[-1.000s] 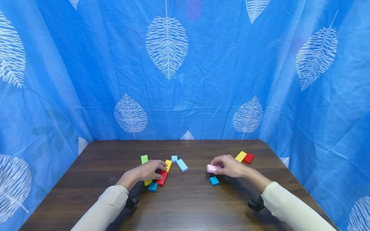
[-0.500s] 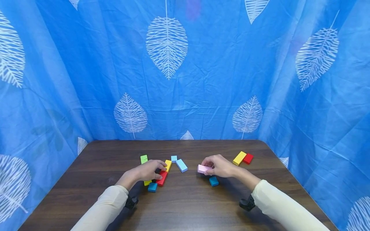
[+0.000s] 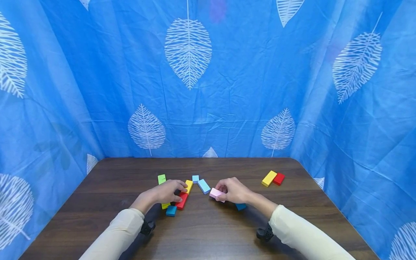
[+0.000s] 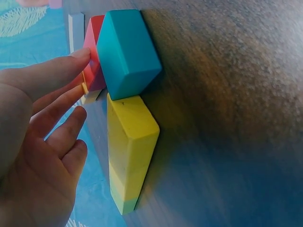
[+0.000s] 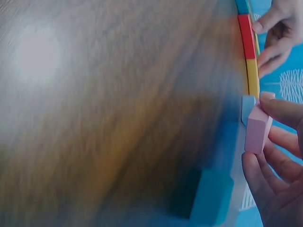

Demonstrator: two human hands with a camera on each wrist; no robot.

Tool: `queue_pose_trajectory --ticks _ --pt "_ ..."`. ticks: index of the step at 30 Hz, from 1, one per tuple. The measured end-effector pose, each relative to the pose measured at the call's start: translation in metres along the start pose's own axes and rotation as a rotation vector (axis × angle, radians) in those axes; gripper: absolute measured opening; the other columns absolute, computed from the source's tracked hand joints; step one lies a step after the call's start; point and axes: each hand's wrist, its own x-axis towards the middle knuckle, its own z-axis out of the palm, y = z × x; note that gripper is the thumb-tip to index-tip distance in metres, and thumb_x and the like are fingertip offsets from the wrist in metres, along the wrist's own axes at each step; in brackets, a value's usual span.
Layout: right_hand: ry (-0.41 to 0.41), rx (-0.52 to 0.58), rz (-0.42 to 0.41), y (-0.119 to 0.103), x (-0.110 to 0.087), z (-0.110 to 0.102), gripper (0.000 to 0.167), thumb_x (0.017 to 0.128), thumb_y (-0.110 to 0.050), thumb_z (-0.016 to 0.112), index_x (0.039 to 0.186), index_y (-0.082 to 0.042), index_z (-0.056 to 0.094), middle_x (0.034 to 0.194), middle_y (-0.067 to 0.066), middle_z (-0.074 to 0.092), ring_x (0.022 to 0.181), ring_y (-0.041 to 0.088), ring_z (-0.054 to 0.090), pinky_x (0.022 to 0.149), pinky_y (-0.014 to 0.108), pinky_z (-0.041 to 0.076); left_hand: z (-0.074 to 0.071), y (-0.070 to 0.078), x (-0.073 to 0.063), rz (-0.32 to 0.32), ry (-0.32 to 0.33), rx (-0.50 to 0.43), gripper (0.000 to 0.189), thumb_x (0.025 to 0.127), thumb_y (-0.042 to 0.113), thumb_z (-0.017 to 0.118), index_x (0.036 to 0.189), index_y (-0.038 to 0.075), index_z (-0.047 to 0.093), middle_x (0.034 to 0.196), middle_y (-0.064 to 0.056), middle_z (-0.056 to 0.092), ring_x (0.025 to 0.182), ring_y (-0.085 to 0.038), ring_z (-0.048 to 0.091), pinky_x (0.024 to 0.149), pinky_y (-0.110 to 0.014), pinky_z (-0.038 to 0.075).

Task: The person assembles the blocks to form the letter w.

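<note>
My right hand (image 3: 236, 191) pinches a pink block (image 3: 215, 193) between thumb and fingers, near the right end of a light blue block (image 3: 203, 186). On the left, my left hand (image 3: 165, 191) rests over a row of blocks. Its thumb touches the red block (image 4: 93, 66) and a fingertip meets the yellow block (image 3: 189, 185) beyond it. A teal block (image 4: 128, 52) lies against the red one, at one end of a yellow-green block (image 4: 132, 137). Part of that side of the row is hidden under the left hand in the head view.
A small light blue block (image 3: 195, 178) sits at the far end of the row, and a green block (image 3: 161, 178) lies behind the left hand. Partly under the right wrist is another teal block (image 3: 241, 206). Yellow (image 3: 269, 178) and red (image 3: 278, 178) blocks lie at the right.
My right hand has carried the pink block leftward, from above the right-hand teal block to beside the light blue block. The left hand has stayed in place.
</note>
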Motion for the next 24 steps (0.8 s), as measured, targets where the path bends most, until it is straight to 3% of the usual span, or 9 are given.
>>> queue_pose_trajectory --ticks 14,24 --pt "0.075 0.01 0.096 -0.008 0.004 0.021 0.023 0.084 -0.025 0.089 0.092 -0.012 0.072 0.078 -0.01 0.063 0.071 0.007 0.056 0.063 0.025 0.048 0.0 -0.001 0.0 0.001 -0.002 0.004 0.039 0.089 0.009 0.082 0.127 0.009 0.074 0.141 -0.008 0.06 0.135 -0.037 0.048 0.108 -0.056 0.044" --pt "0.084 -0.036 0.165 -0.014 0.005 0.027 0.029 0.082 -0.033 0.09 0.09 -0.014 0.07 0.074 -0.01 0.059 0.067 0.009 0.054 0.059 0.027 0.046 0.001 -0.001 -0.001 0.011 0.004 0.004 0.04 0.088 0.01 0.083 0.127 0.008 0.074 0.14 -0.008 0.06 0.134 -0.037 0.048 0.108 -0.056 0.045"
